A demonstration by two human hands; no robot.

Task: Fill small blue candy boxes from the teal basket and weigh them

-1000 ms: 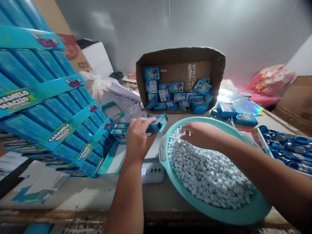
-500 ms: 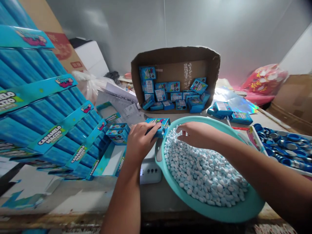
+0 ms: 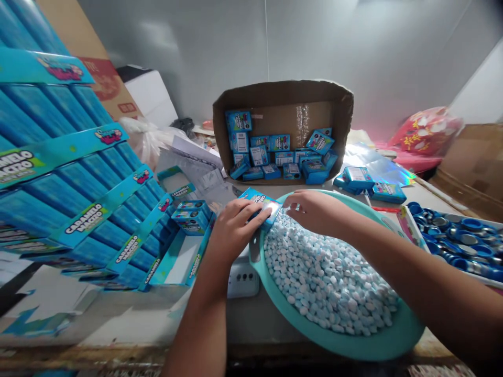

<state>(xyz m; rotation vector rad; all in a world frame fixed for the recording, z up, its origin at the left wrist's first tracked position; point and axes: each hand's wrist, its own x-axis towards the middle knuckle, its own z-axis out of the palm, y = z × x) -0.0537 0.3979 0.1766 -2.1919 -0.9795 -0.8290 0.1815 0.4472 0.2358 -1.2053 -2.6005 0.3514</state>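
Observation:
A small blue candy box [image 3: 261,201] lies tilted in my left hand [image 3: 236,225], whose fingers wrap over its top. The box's right end leans over the rim of a turquoise basin [image 3: 271,293]. Small white and pale blue candies [image 3: 334,283] fill much of this basin. My right hand [image 3: 310,209] is above the candies, its curled fingertips at the right end of the box. What those fingers hold, if anything, is hidden. Beneath my left hand, a white scale [image 3: 243,280] shows part of its front panel.
Stacked blue display trays [image 3: 86,209] lean tall on the left. Close by, an open display tray [image 3: 184,259] holds upright candy boxes [image 3: 192,217]. Behind stands a cardboard carton [image 3: 283,99] with several candy boxes. At right sits a tray of blue-rimmed metal lids [image 3: 459,238].
The candy box in my left hand has moved right and tipped toward the basin. My right hand has come slightly up and left, its fingers now meeting the box's end.

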